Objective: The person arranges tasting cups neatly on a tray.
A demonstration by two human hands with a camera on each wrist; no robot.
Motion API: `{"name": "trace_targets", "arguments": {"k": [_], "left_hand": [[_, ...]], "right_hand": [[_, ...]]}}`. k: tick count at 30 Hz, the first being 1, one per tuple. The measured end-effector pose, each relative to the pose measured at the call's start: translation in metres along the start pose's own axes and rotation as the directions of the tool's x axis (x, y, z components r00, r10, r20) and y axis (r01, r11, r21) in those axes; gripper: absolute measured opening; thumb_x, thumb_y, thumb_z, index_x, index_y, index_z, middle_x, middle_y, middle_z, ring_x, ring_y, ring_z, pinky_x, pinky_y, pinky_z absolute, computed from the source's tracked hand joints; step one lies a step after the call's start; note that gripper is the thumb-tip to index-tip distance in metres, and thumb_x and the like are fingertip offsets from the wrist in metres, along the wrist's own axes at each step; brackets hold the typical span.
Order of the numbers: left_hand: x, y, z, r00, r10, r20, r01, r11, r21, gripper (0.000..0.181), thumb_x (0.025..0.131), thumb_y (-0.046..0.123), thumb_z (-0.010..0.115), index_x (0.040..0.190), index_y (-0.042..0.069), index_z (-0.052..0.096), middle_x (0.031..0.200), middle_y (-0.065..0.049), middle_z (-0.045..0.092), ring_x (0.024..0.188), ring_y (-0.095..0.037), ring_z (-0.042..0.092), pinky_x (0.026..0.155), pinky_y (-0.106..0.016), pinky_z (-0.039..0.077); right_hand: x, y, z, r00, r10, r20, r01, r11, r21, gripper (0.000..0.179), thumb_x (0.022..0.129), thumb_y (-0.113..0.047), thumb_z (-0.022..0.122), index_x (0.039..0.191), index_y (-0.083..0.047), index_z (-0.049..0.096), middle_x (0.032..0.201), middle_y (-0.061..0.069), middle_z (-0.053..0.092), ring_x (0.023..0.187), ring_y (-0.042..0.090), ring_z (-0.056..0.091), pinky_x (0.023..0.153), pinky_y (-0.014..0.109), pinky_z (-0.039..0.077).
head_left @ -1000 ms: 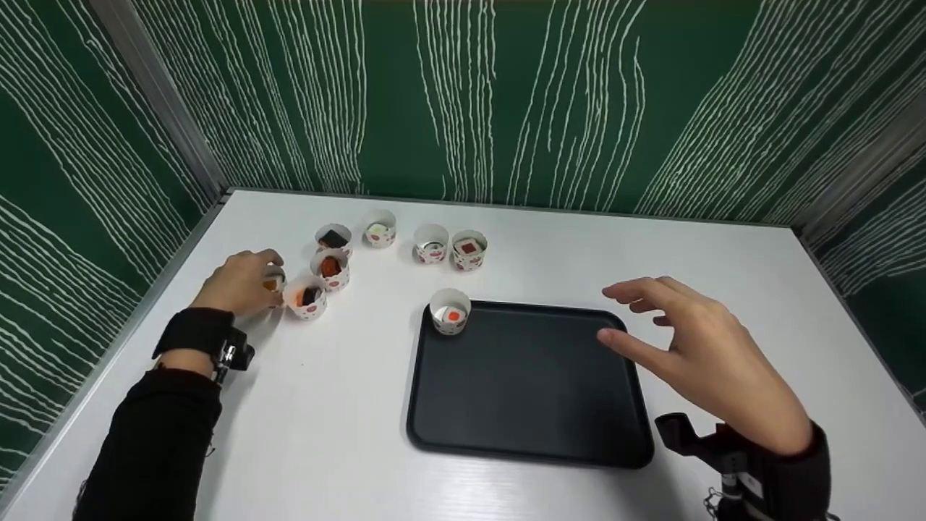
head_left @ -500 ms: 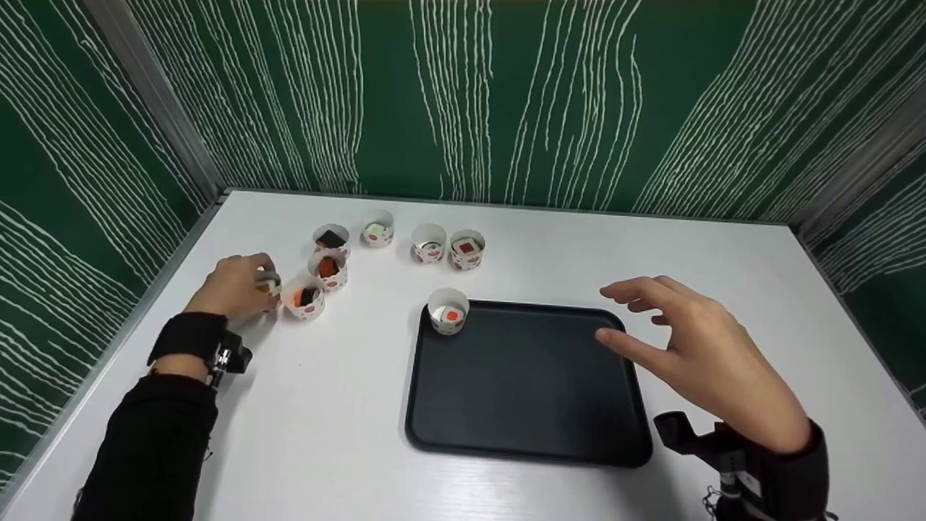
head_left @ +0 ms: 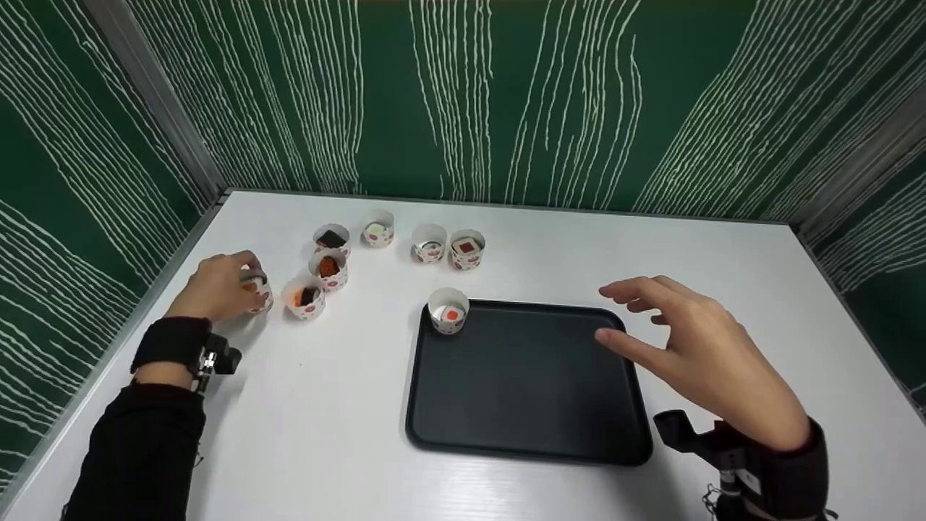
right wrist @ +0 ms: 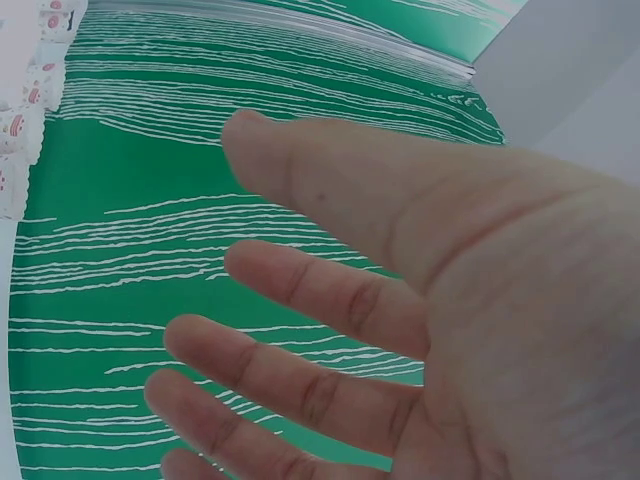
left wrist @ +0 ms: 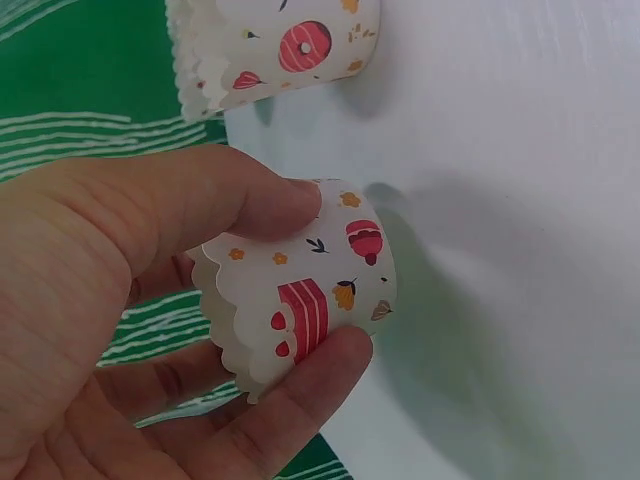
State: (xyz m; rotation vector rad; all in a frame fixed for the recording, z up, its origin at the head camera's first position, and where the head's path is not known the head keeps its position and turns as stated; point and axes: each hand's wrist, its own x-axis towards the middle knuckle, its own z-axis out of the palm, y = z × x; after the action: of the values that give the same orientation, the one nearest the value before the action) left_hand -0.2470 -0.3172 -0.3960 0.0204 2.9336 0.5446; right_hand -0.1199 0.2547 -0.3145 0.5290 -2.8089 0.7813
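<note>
The left hand (head_left: 215,289) pinches a cup (left wrist: 300,290) left of the tray (head_left: 532,387); the right hand (head_left: 694,344), thumb and fingers apart, hangs near the tray's right edge.

Leftmost paper cup (left wrist: 310,275), scallop-rimmed, dessert-printed

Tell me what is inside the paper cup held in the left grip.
In the head view, something orange shows inside the paper cup. The left grip and the cup's wall cover the rest, so what it is cannot be told.
</note>
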Motion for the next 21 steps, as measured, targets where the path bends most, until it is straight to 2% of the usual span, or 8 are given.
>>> {"name": "trace_targets", "arguments": {"k": [8, 16, 21], "left_hand": [[-0.011, 0.006, -0.013, 0.998, 0.003, -0.059, -0.004, 1.000, -0.003, 0.044, 0.094, 0.018, 0.079, 0.129, -0.001, 0.060, 0.129, -0.034, 0.061, 0.117, -0.045, 0.054, 0.100, -0.064, 0.048], [-0.023, 0.015, -0.028, 0.991, 0.036, -0.130, -0.039, 0.999, -0.024, 0.046, 0.092, 0.014, 0.081, 0.129, -0.003, 0.061, 0.125, -0.034, 0.067, 0.111, -0.045, 0.056, 0.088, -0.055, 0.052], [-0.030, 0.023, -0.034, 0.989, 0.042, -0.144, -0.047, 0.998, -0.033, 0.048, 0.093, 0.015, 0.082, 0.132, -0.003, 0.060, 0.124, -0.034, 0.066, 0.112, -0.046, 0.057, 0.089, -0.057, 0.055]], "right_hand": [[0.000, 0.001, -0.002, 1.000, 0.009, 0.013, -0.009, 1.000, -0.001, 0.040, 0.098, -0.044, 0.079, 0.134, -0.031, 0.070, 0.126, -0.011, 0.073, 0.116, 0.025, 0.071, 0.092, 0.027, 0.053], [0.000, 0.001, -0.003, 1.000, 0.011, 0.014, -0.011, 1.000, 0.000, 0.041, 0.098, -0.045, 0.079, 0.135, -0.031, 0.070, 0.127, -0.010, 0.073, 0.117, 0.025, 0.071, 0.091, 0.025, 0.052], [0.000, 0.002, -0.002, 1.000, 0.012, 0.017, -0.012, 1.000, -0.004, 0.041, 0.097, -0.046, 0.079, 0.135, -0.030, 0.070, 0.127, -0.010, 0.073, 0.117, 0.025, 0.071, 0.091, 0.029, 0.054]]}}
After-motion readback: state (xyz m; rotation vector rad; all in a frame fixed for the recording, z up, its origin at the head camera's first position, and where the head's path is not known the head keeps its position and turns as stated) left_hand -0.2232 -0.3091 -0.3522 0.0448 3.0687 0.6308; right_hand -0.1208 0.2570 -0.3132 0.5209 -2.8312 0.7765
